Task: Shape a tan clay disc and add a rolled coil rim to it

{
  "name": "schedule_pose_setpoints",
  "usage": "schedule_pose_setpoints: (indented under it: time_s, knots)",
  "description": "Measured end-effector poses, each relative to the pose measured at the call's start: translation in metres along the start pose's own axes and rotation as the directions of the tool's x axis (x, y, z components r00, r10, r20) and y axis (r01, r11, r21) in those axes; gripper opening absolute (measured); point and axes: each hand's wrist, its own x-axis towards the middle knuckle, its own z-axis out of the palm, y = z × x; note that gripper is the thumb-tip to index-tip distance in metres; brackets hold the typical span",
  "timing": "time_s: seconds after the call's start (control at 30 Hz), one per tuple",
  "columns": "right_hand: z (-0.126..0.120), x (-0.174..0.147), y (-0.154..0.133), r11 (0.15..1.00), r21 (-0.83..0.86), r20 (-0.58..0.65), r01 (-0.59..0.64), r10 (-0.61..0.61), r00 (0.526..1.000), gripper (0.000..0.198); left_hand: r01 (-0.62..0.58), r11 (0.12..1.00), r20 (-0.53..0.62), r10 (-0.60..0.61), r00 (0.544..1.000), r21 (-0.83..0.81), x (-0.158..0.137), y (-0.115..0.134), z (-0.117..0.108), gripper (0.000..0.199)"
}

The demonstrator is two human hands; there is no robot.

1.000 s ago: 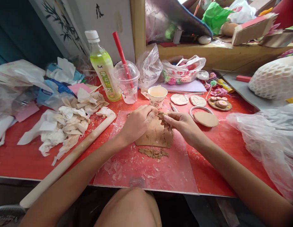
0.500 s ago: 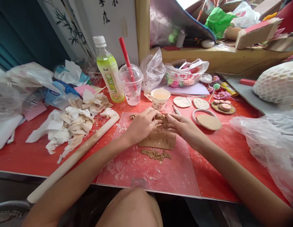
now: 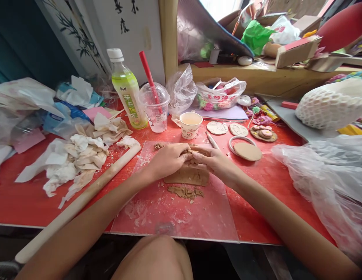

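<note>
Between my two hands is a lump of brown clay [image 3: 193, 158], partly hidden by the fingers. My left hand [image 3: 171, 158] closes on it from the left, thumb and fingers bent around it. From the right, my right hand [image 3: 217, 161] grips the same lump, its fingertips meeting those of the left. Just below lies a flat clay slab [image 3: 187, 177] on a clear sheet [image 3: 157, 214]. Nearer to me sits a strip of crumbly clay scraps [image 3: 185, 192]. A small clay bit [image 3: 159, 146] lies left of the hands.
A paper cup [image 3: 190, 125] stands behind my hands, beside a plastic cup [image 3: 155, 111] and a bottle [image 3: 128, 93]. A rolling pin [image 3: 108, 175] and crumpled tissues [image 3: 81, 155] lie left. Rightward are a ring with a clay disc [image 3: 247, 151] and a plastic bag [image 3: 324, 171].
The view has shifted slightly, so most things sit further left. My fingers have moved a little around the clay lump, still together above the slab.
</note>
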Motion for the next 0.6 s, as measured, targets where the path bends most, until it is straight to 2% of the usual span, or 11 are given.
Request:
schedule_pose_setpoints:
  time_s: [0.17,0.4,0.6]
  knots:
    - [0.0014,-0.0022,-0.0003,1.0,-0.008,0.068,0.012,-0.012,0.998,0.028,0.009,0.999,-0.027,-0.008,1.0,0.045,-0.0029,0.0047,0.0024,0.02]
    - [0.0031,0.001,0.0072,1.0,-0.006,0.053,-0.015,0.015,0.998,0.022,0.028,0.996,-0.018,-0.026,0.999,0.08,-0.0039,0.0031,0.0088,0.019]
    - [0.003,0.002,0.0018,0.999,0.042,0.026,0.003,-0.004,1.0,0.028,0.075,0.996,-0.057,-0.073,0.996,0.045,-0.003,0.0036,0.0076,0.021]
